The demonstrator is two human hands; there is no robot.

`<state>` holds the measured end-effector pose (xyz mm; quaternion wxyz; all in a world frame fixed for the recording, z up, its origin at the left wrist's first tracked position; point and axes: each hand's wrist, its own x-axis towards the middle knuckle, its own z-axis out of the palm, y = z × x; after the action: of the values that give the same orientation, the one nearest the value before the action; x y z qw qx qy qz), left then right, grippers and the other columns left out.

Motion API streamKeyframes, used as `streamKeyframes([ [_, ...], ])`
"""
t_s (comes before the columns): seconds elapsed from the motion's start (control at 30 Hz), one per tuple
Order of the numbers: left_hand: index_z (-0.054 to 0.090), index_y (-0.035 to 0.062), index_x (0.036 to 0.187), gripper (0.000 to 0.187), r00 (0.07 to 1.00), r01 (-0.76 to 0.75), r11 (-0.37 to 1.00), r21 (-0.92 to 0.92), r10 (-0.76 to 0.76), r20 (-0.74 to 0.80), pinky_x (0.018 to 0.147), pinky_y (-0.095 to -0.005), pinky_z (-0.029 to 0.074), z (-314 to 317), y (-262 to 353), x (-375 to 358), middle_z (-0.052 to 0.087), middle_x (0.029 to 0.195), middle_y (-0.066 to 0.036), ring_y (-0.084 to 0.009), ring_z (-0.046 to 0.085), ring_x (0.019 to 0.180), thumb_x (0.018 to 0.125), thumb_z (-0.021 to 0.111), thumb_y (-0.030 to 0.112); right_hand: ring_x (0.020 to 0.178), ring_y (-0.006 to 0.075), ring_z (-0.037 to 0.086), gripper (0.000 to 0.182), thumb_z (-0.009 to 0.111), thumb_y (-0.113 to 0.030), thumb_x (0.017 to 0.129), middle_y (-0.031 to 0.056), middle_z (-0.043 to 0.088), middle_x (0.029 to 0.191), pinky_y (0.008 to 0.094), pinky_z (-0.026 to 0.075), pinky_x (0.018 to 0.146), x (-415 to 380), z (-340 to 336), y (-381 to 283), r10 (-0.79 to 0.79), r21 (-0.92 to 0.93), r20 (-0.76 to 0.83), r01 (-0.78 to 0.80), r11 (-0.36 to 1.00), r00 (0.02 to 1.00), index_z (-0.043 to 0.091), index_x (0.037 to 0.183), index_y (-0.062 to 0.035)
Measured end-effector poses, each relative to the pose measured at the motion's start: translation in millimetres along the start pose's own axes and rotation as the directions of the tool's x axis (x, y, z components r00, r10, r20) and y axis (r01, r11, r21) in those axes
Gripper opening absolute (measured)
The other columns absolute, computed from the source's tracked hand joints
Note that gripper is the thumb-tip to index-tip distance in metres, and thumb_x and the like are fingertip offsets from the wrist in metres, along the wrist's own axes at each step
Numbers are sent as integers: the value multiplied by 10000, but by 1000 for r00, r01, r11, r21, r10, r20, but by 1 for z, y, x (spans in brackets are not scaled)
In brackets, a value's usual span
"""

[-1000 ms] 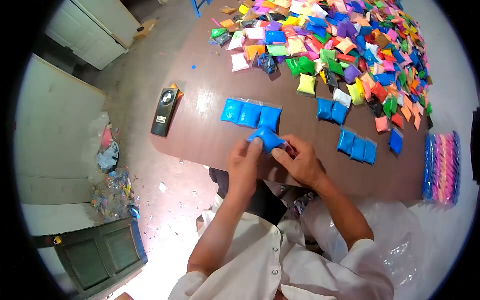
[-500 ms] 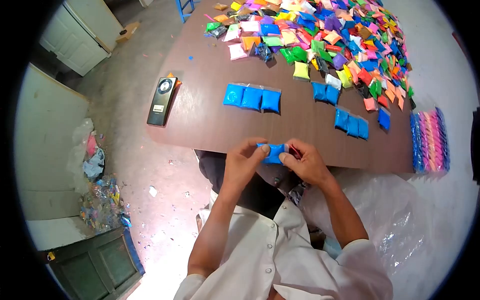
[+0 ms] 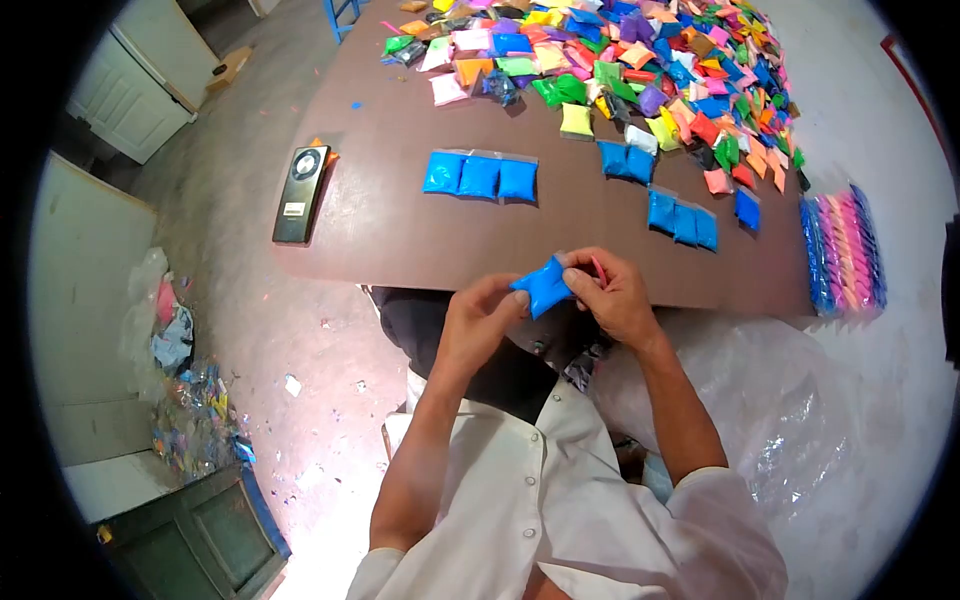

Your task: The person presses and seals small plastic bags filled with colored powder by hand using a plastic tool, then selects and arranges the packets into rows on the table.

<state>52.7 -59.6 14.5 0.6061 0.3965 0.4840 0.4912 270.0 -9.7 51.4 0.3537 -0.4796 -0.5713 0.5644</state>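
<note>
Here we see both hands pinching one small blue packet (image 3: 543, 285) just above the near edge of the brown surface (image 3: 400, 240), over the lap. Our left hand (image 3: 478, 322) grasps the packet's left corner between thumb and fingertips; our right hand (image 3: 612, 296) grasps its right side, and something thin and red (image 3: 599, 268) shows between that hand's fingers, too small for us to tell what it is. The packet is tilted, with one corner pointing up, and does not touch the surface.

Farther out on the surface lies a joined strip of three blue packets (image 3: 480, 176), well apart from the hands. To its right sit a pair of blue packets (image 3: 626, 160), another strip of three (image 3: 683, 220) and a single blue packet (image 3: 747, 209). Beyond these a wide heap of mixed coloured packets (image 3: 640, 60) covers the far end. A black device (image 3: 300, 180) lies near the left edge. At the right edge stands a bundle of blue and pink packs (image 3: 843, 255). A clear plastic bag (image 3: 790, 420) lies beside our right forearm, below the surface.
</note>
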Motion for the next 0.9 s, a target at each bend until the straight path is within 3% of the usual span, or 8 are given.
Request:
streamKeyframes([
  [0.13,715,-22,1194,217,992,-77,995,-59,71,-100,789,-273,535,13,-3,-3,715,934,-42,-118,654,841,1018,709,105,723,34,550,192,705,-147,1008,-22,644,874,224,473,637,-3,3,4,-21,-3,-22,21,1000,1000,708,1135,-4],
  [0.23,708,-24,1197,216,994,-91,990,-105,83,-77,801,-274,537,11,-16,-3,725,952,-47,-123,664,859,1014,709,90,759,40,566,179,710,-158,1007,-20,649,876,240,489,666,-7,5,9,-79,4,-66,79,997,995,716,1090,0],
  [0.3,698,-28,1225,249,998,-47,997,-65,45,-38,813,-278,538,15,-10,-6,733,981,-47,-126,668,876,1023,708,117,783,60,583,176,715,-166,1002,-9,666,873,256,503,693,-10,0,11,18,-22,11,-17,1000,1000,722,1055,2],
  [0.4,716,-16,1203,256,993,-75,997,-28,72,-95,798,-236,524,30,11,-8,733,1003,-20,-81,655,880,1013,732,154,803,79,594,184,707,-171,1003,10,686,868,277,512,724,-17,-3,11,-5,-69,69,10,998,998,722,1043,8],
  [0.53,737,-21,1137,236,996,-38,996,78,31,83,751,-221,502,26,4,-4,725,952,3,-58,626,841,1021,731,184,811,87,602,202,694,-183,1015,24,688,857,286,520,742,-22,1,6,-33,-63,130,42,997,991,722,1046,15],
  [0.7,757,-28,1045,237,993,-99,983,153,108,-49,703,-206,468,32,1,-3,693,854,35,-35,582,775,1034,720,205,833,86,606,218,697,-189,1019,25,687,887,286,527,765,-23,4,8,-21,-101,73,28,995,997,717,1078,20],
  [0.8,757,-33,1034,241,981,-163,983,89,171,-88,696,-201,459,37,-6,-4,694,854,36,-31,576,773,1035,718,205,831,88,610,235,695,-190,1023,22,683,930,285,532,758,-26,10,16,-50,-40,66,53,998,997,707,1129,19],
  [0.9,746,-39,1103,253,996,-43,996,84,49,-78,758,-224,497,35,-5,-5,729,927,2,-58,626,831,1034,716,203,806,82,605,241,695,-192,1025,14,671,954,273,529,730,-28,14,13,9,15,55,-10,1000,998,701,1161,7],
])
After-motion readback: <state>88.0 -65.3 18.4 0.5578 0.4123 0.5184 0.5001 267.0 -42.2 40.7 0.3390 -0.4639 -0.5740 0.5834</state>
